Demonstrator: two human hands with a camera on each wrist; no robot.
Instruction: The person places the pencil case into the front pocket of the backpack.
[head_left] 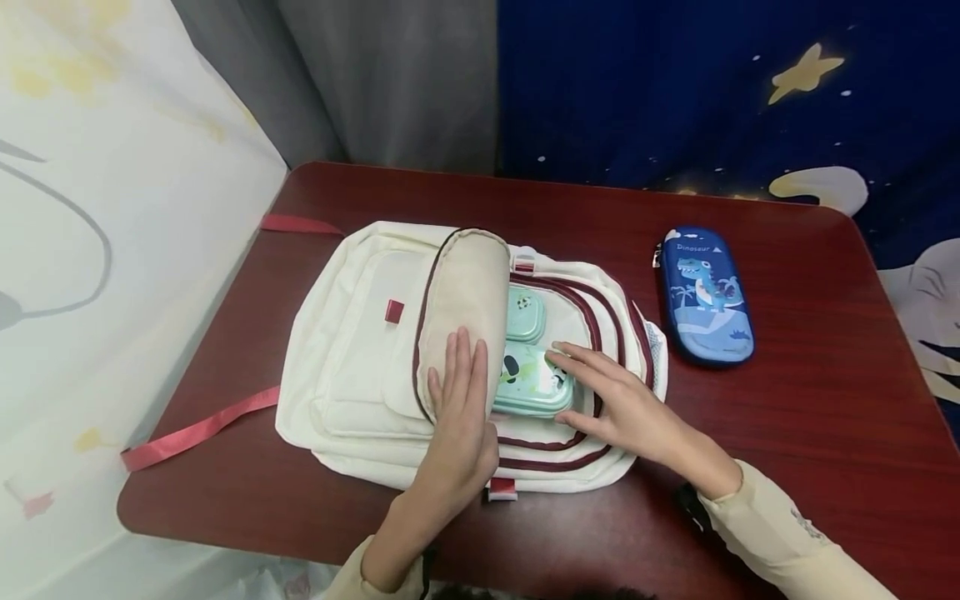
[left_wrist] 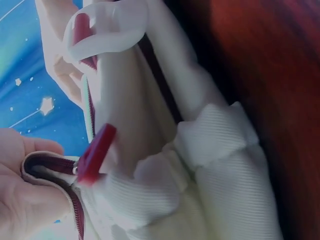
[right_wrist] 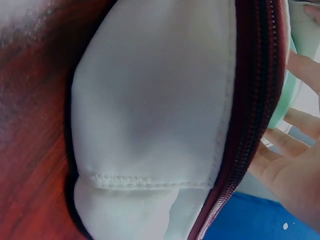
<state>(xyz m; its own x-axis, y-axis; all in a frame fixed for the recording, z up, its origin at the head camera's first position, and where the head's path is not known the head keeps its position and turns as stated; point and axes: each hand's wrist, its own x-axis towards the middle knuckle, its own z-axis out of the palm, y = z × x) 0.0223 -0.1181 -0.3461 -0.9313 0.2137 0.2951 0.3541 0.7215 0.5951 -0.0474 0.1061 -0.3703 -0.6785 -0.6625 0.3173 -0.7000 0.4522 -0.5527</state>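
Note:
A cream backpack [head_left: 360, 350] lies on its back panel, with its dark-red-zipped front panel [head_left: 468, 292] folded over towards the left. My left hand [head_left: 461, 408] rests on that folded panel, its fingers straight. In the left wrist view the panel's zipped edge [left_wrist: 75, 200] lies against the left hand [left_wrist: 25, 185]. My right hand [head_left: 622, 400] holds the end of a mint-green panda case [head_left: 528, 383], fingertips at its far side and thumb at its near corner. The case's left end is hidden under the panel. Behind it lies a smaller mint-green case [head_left: 525, 315], also partly covered.
A blue dinosaur pencil case [head_left: 708, 296] lies to the right of the backpack on the dark red table [head_left: 825, 400]. Red straps [head_left: 202, 429] stretch out at the backpack's left. Curtains [head_left: 675, 100] hang behind the table, and a pale wall [head_left: 112, 250] stands at the left.

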